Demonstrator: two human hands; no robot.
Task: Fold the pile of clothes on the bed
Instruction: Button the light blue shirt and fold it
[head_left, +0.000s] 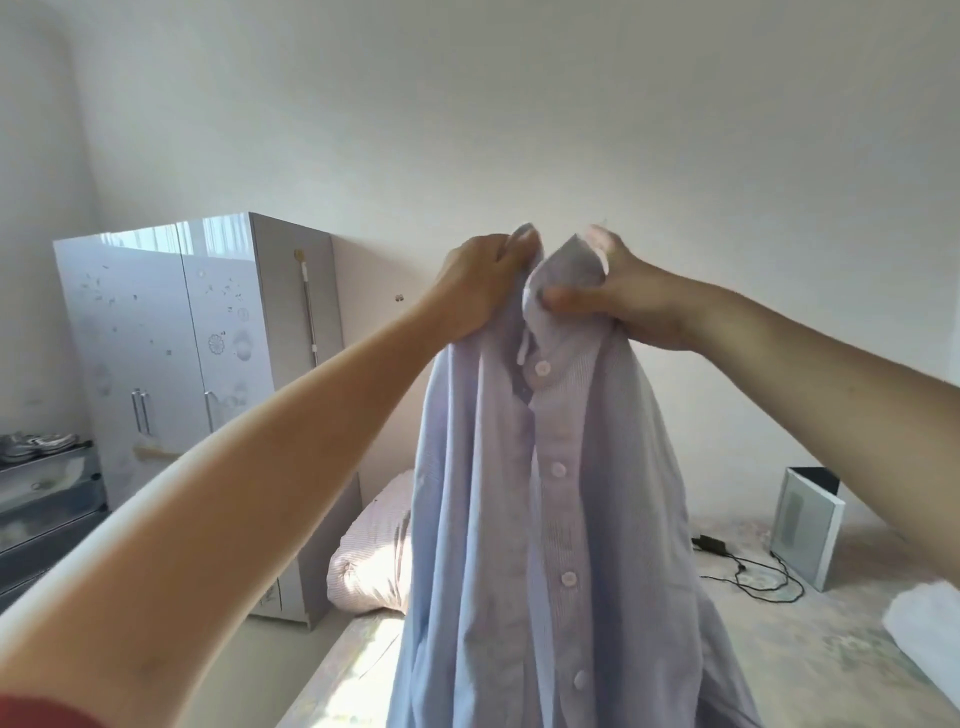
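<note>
1. The light blue shirt (545, 519) hangs in the middle of the frame, held up high over the bed (810, 649).
2. The left hand (480, 283) grips the shirt at the collar, fingers curled round the cloth.
3. The right hand (631, 296) pinches the collar just beside it.
4. A white wardrobe (171, 338) stands at the left.
5. A pillow (371, 551) lies behind the shirt.

Bed (810, 654): pillow (371, 551), charger cable (748, 571), box (805, 525).

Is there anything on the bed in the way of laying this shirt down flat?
Nothing visible lies under the shirt, held up by the left hand and right hand. A pillow lies behind; the shirt hides the bed below.
</note>
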